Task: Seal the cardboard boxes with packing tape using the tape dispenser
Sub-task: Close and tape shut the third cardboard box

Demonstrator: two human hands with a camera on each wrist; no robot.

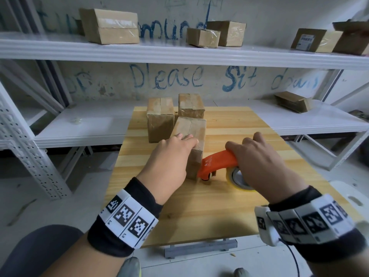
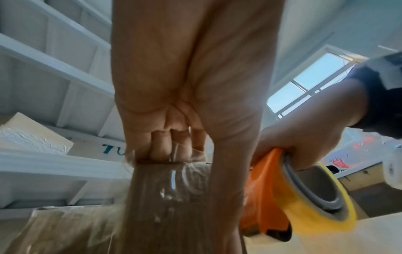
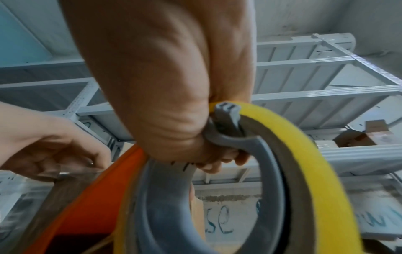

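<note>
A tall cardboard box [image 1: 196, 128] stands upright on the wooden table [image 1: 219, 212]. My left hand [image 1: 186, 139] holds it from the near side, fingers [image 2: 174, 142] hooked over its top edge and thumb down its face. Clear tape shines on the near face of the box [image 2: 165, 206]. My right hand [image 1: 257, 156] grips the orange tape dispenser [image 1: 217, 158], whose nose touches the lower near corner of the box. The yellow tape roll [image 1: 236, 181] sits under my right palm. In the right wrist view my right hand [image 3: 174, 137] is wrapped round the dispenser [image 3: 97, 197] above its roll [image 3: 304, 154].
Two more upright boxes [image 1: 160, 118] [image 1: 191, 105] stand just behind the held one. White metal shelving [image 1: 179, 54] behind the table carries several boxes on its upper level, and one open box [image 1: 292, 101] lies on the lower level at right. A white stool [image 1: 351, 198] is at the right.
</note>
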